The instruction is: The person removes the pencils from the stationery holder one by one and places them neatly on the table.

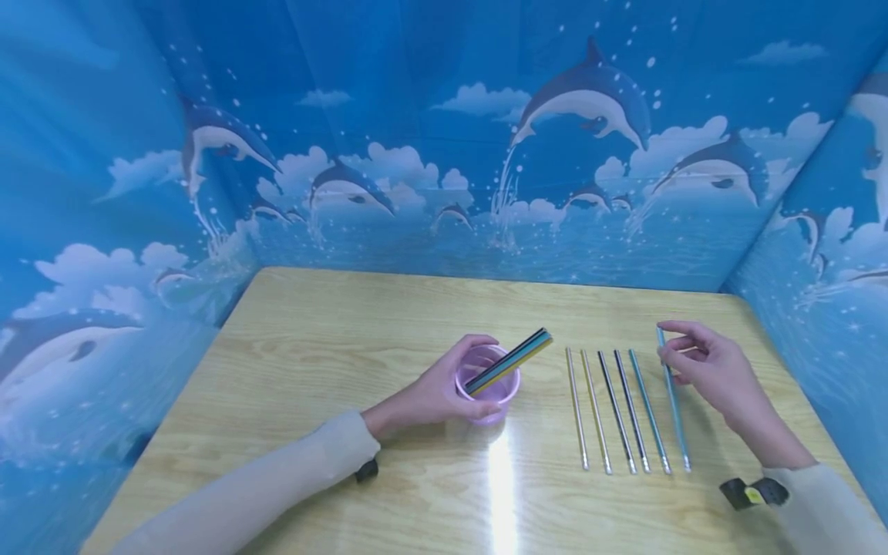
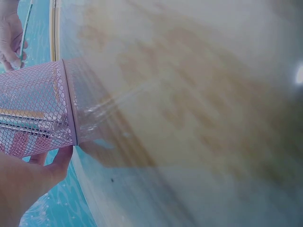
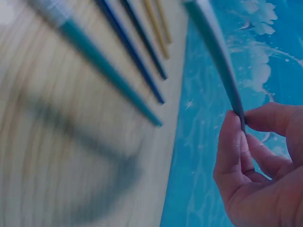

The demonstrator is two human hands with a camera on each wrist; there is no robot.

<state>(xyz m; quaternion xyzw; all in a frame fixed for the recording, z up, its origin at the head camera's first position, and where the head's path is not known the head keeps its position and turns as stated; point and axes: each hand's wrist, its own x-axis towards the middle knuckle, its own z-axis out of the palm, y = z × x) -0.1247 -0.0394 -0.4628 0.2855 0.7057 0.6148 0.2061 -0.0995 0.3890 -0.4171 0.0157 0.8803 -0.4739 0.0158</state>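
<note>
My left hand [image 1: 433, 389] grips a pink mesh pencil cup [image 1: 494, 418] from its left side, fingers behind and thumb in front. Several pencils [image 1: 516, 358] in black, teal and yellow lean out of the cup towards the upper right. My right hand [image 1: 714, 378] pinches a teal pencil [image 1: 675, 412] near its far end, between thumb and fingertips. In the right wrist view that pencil [image 3: 218, 52] is raised off the table, its shadow below. Just left of it lies another teal pencil [image 1: 649, 408], parallel to the others in a row.
Further left in the row lie a dark blue pencil [image 1: 632, 408], a black pencil [image 1: 616, 408], a gold pencil [image 1: 595, 408] and a pale pinkish pencil [image 1: 576, 408], eraser ends towards me. Dolphin-printed blue curtains [image 1: 416, 254] stand around the wooden table [image 1: 312, 331].
</note>
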